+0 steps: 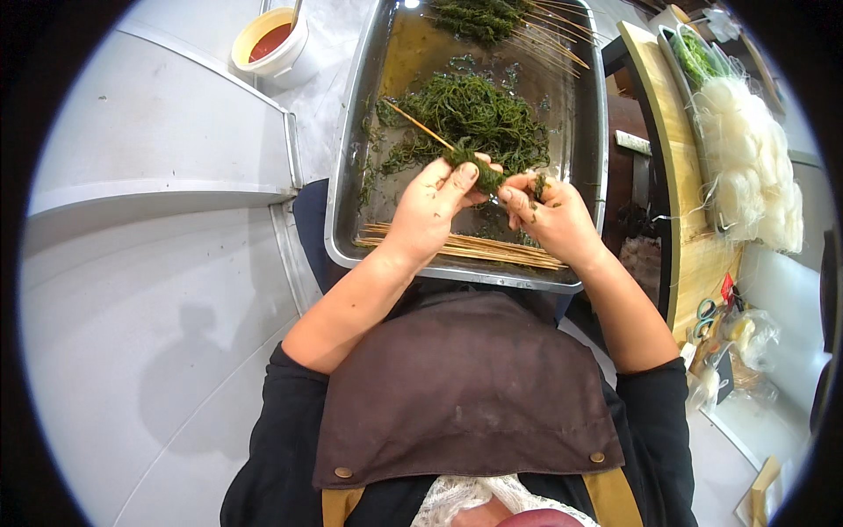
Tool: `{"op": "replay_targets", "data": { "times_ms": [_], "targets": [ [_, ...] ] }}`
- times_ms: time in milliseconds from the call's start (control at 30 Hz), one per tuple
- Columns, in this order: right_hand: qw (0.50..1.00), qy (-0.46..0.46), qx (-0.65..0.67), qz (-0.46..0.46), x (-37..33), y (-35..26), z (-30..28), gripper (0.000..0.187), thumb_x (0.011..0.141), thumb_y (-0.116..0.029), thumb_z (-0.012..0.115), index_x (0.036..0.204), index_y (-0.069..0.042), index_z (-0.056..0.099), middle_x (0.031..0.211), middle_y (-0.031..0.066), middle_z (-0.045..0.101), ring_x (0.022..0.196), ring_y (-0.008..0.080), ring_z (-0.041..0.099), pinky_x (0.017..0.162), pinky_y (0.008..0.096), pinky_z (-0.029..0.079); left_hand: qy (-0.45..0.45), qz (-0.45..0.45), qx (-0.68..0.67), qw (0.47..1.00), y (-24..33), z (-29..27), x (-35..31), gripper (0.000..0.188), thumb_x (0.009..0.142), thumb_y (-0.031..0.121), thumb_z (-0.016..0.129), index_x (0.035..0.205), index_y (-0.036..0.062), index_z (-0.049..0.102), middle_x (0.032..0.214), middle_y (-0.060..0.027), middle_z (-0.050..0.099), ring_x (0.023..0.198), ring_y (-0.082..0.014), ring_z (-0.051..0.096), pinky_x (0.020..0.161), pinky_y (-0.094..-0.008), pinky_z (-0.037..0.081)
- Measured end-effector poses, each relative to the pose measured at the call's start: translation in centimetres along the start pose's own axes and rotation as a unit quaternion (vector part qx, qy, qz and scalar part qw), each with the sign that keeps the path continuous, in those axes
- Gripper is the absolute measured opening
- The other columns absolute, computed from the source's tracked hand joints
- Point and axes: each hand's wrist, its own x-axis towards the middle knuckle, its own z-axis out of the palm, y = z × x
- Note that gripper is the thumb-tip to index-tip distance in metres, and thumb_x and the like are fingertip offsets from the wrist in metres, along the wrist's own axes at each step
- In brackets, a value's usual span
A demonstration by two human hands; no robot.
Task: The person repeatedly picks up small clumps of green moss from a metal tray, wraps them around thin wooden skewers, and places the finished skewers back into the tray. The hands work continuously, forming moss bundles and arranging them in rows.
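Over a metal tray [344, 202], my left hand [436, 200] is closed around a wooden skewer [421, 124] that has dark green seaweed strands [488, 178] bunched on it. The skewer's bare end points up and to the left. My right hand [555, 215] pinches the seaweed at the skewer's other end, and bits of green cling to its fingers. Just beyond both hands lies a loose heap of seaweed [474, 110] in shallow liquid. Bare skewers [479, 249] rest in a bundle along the tray's near side, below my hands.
At the tray's far end sit several loaded skewers [562, 39]. A white bucket [290, 54] with reddish liquid stands to the left. On the right, a wooden table [672, 167] carries white noodle-like bundles [746, 167], a tray of greens [694, 57] and scissors [705, 318].
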Motion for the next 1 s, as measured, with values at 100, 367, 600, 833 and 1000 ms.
{"op": "replay_targets", "data": {
  "times_ms": [100, 367, 600, 833, 1000],
  "targets": [
    [0.986, 0.016, -0.163, 0.035, -2.2, 0.2, -1.4, 0.016, 0.1, -0.018, 0.069, 0.1, -0.003, 0.074, 0.074, 0.0055, 0.07, 0.065, 0.0133, 0.064, 0.063, 0.0302, 0.052, -0.095, -0.142, 0.321, 0.932, 1.7, -1.7, -0.5, 0.033, 0.109, 0.028, 0.056, 0.122, -0.0009, 0.066, 0.113, -0.0094, 0.074, 0.103, -0.0196, 0.07, 0.091, -0.0331, 0.056],
    [0.845, -0.034, -0.531, -0.061, -5.0, -1.0, -4.1, 0.024, 0.092, -0.031, 0.074, 0.094, -0.007, 0.078, 0.083, 0.013, 0.071, 0.084, 0.0326, 0.072, 0.076, 0.0434, 0.058, -0.142, 0.061, 0.587, 0.795, 1.1, -0.6, -1.7, 0.026, 0.101, 0.023, 0.063, 0.114, 0.0033, 0.072, 0.107, -0.0162, 0.072, 0.102, -0.0329, 0.068, 0.091, -0.0412, 0.053],
    [0.766, 0.07, -0.583, -0.263, 3.7, 0.4, -1.7, 0.015, 0.088, -0.02, 0.078, 0.096, -0.008, 0.076, 0.095, 0.0112, 0.07, 0.097, 0.0292, 0.068, 0.087, 0.0415, 0.056, -0.161, 0.034, 0.621, 0.766, 0.0, -1.1, -1.7, 0.027, 0.1, 0.023, 0.062, 0.116, 0.0036, 0.07, 0.11, -0.0178, 0.071, 0.109, -0.0359, 0.066, 0.095, -0.0445, 0.051],
    [0.975, 0.05, -0.181, -0.115, 3.8, -6.6, -4.2, 0.014, 0.097, -0.014, 0.075, 0.102, -0.004, 0.067, 0.092, -0.0041, 0.065, 0.089, 0.0046, 0.06, 0.082, 0.023, 0.051, -0.161, 0.019, 0.599, 0.784, 1.5, -1.5, -1.9, 0.027, 0.1, 0.023, 0.062, 0.116, 0.0029, 0.071, 0.111, -0.0188, 0.071, 0.109, -0.036, 0.066, 0.095, -0.0424, 0.053],
    [0.982, -0.003, -0.092, -0.167, 2.8, -12.5, -4.1, 0.025, 0.095, -0.031, 0.078, 0.096, -0.007, 0.07, 0.083, -0.0068, 0.063, 0.079, 0.0024, 0.054, 0.072, 0.0213, 0.044, -0.026, 0.159, 0.541, 0.825, 4.6, -0.4, 0.0, 0.029, 0.099, 0.022, 0.067, 0.119, 0.0014, 0.069, 0.112, -0.0169, 0.069, 0.105, -0.0308, 0.068, 0.092, -0.0381, 0.054]
  ]
}}
